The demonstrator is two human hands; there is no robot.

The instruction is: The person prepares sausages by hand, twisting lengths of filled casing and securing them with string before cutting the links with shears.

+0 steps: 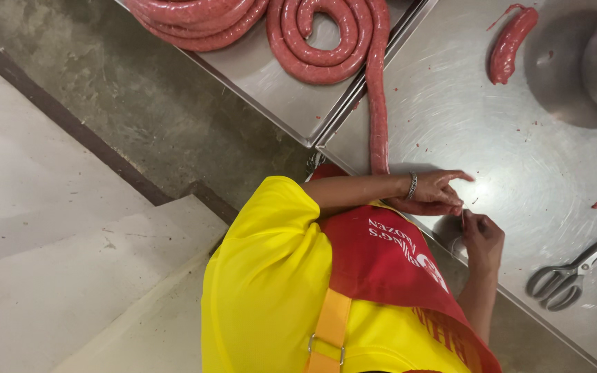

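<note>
sausage rope (378, 103): long filled length coiled on tray (271, 90), tail running down steel table (519, 152) to the hands (end not yet tied off, by the look). left hand (431, 193) pinches the tail end; right hand (481, 238), just beside, closed on fine string. scissors (566, 276) untouched.

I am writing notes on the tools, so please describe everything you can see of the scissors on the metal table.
The scissors lie flat on the steel table, near its front edge. They look like all-metal kitchen shears, grey and shiny. The two loop handles point toward the table edge, and the blades point away from it; they appear closed or almost closed. Nothing touches them but the table. The nearer hand is apart from them.
</note>
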